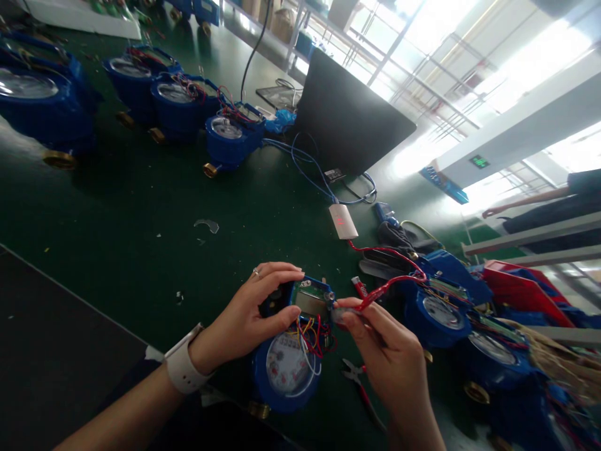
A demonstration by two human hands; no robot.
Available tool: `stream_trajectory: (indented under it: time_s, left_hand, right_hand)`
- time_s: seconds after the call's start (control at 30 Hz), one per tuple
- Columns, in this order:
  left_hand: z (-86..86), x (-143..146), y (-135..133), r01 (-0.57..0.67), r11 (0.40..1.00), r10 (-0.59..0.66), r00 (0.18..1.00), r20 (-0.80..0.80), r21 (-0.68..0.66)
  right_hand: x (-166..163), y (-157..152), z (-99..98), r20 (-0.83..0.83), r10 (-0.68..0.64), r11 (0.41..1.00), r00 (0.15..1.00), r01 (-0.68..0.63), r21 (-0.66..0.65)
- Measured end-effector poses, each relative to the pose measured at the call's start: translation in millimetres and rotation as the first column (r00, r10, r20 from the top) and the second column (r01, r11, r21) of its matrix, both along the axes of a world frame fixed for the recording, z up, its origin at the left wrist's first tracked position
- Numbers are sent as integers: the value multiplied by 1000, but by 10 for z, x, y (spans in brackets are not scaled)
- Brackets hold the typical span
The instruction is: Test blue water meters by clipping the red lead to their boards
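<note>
A blue water meter [287,369] with a round dial and a small circuit board [311,301] on top lies in front of me on the green bench. My left hand [253,319], with a ring and a white wristband, grips the meter's top module around the board. My right hand [389,363] pinches a red cable plug [364,305] right at the board's right edge. The red cable [394,252] runs back to a small white box [343,221] with a red display. Coloured wires [313,332] bunch between board and dial.
Several more blue meters stand in a row at the far left [230,138] and piled at the right [441,313]. A dark laptop lid [347,119] stands behind. Small pliers [359,382] lie under my right hand. A red tray [526,291] sits at right.
</note>
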State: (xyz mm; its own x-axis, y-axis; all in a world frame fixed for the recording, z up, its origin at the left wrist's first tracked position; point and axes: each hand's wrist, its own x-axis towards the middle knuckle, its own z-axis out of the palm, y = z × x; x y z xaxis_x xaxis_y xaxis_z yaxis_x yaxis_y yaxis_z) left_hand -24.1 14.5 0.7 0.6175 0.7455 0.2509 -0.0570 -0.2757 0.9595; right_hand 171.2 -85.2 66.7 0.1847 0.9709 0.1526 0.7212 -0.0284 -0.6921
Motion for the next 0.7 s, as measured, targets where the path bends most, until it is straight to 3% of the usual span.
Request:
stream_trajectory:
  time_s: [0.57, 0.7]
  left_hand:
    - [18, 4, 4, -26, 999, 26, 999, -30, 19]
    - [22, 0, 13, -20, 1000, 20, 999, -33, 17]
  right_hand:
    - [-41, -44, -100, -128, -111, 994, 986, 110, -16]
    - [-24, -60, -132, -278, -154, 987, 948, 159, -5]
